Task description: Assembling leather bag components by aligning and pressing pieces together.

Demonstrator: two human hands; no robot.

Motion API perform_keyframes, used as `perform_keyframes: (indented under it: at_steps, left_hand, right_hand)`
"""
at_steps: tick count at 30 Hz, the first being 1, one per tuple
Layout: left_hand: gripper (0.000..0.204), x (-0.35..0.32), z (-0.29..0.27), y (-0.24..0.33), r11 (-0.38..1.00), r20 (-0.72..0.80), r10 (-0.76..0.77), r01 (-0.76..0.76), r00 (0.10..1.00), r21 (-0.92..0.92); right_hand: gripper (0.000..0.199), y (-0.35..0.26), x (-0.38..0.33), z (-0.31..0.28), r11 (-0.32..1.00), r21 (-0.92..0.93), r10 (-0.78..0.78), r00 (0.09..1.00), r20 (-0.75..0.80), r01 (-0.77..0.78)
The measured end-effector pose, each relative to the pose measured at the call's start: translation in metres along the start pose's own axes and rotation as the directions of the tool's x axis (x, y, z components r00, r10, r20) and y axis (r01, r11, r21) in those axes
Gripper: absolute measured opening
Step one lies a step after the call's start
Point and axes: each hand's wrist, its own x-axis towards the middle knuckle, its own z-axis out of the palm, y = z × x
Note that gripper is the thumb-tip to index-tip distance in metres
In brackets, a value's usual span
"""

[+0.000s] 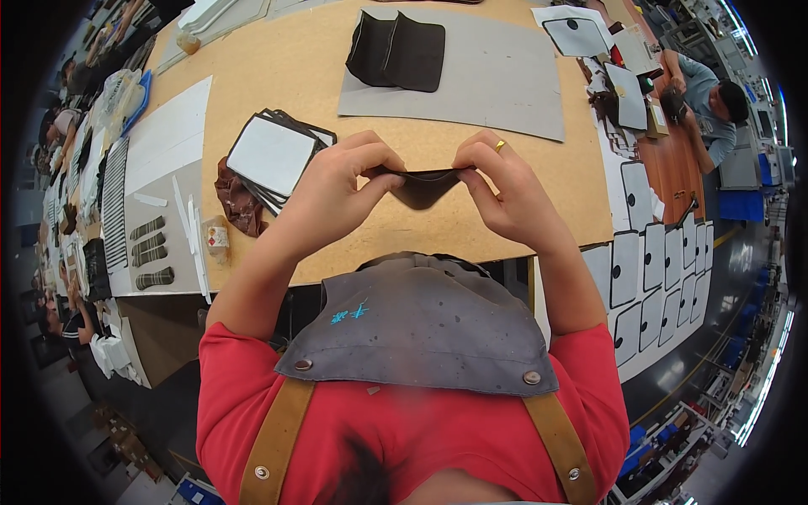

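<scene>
Between both hands, just above the front part of the tan table (564, 177), hangs a dark brown leather piece (419, 194), its upper edge bowed slightly apart like a pocket. My left hand (343, 187) pinches its left end between thumb and fingers. At the opposite end, my right hand (507, 192), with a ring on one finger, pinches the other corner. Farther back, a folded dark brown leather wallet-like piece (418, 55) lies partly opened on a grey board (505, 84). Beside my left forearm sits a stack of white panels with black borders (271, 157).
Crumpled brown leather (238, 202) and a small labelled bottle (216, 240) are near the left forearm. Plaid rolls (150, 251) lie farther left. Rows of black-edged white panels (651, 278) cover the right side. A co-worker (715, 105) sits at the far right.
</scene>
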Motion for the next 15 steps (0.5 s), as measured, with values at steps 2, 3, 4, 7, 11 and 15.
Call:
perform_keyframes:
  at_steps: [2, 3, 4, 7, 11, 15]
  left_hand:
    - [0.010, 0.002, -0.005, -0.004, 0.998, 0.081, -0.004, 0.010, 0.997, -0.063]
    - [0.010, 0.003, -0.007, -0.007, 0.978, 0.179, 0.080, -0.042, 0.981, -0.206]
    - [0.011, 0.005, -0.008, -0.010, 0.934, 0.257, 0.177, -0.080, 0.950, -0.349]
    - [0.011, 0.013, -0.008, -0.016, 0.854, 0.286, 0.302, -0.125, 0.909, -0.506]
    - [0.010, 0.020, -0.010, -0.016, 0.856, 0.322, 0.311, -0.116, 0.894, -0.504]
    - [0.010, 0.021, -0.012, -0.010, 0.879, 0.313, 0.340, -0.181, 0.887, -0.442]
  right_hand:
    - [0.013, 0.005, 0.001, -0.005, 0.996, 0.091, 0.010, 0.999, 0.036, -0.013]
    - [0.013, 0.011, 0.001, -0.008, 0.972, 0.236, -0.019, 0.993, 0.119, -0.009]
    - [0.014, 0.017, 0.003, -0.010, 0.928, 0.373, -0.064, 0.978, 0.197, -0.015]
    - [0.011, 0.025, 0.007, -0.008, 0.864, 0.504, -0.153, 0.962, 0.226, 0.019]
    - [0.012, 0.023, 0.011, -0.009, 0.829, 0.559, -0.171, 0.954, 0.246, 0.004]
    - [0.014, 0.020, 0.012, -0.006, 0.871, 0.491, -0.152, 0.959, 0.241, 0.014]
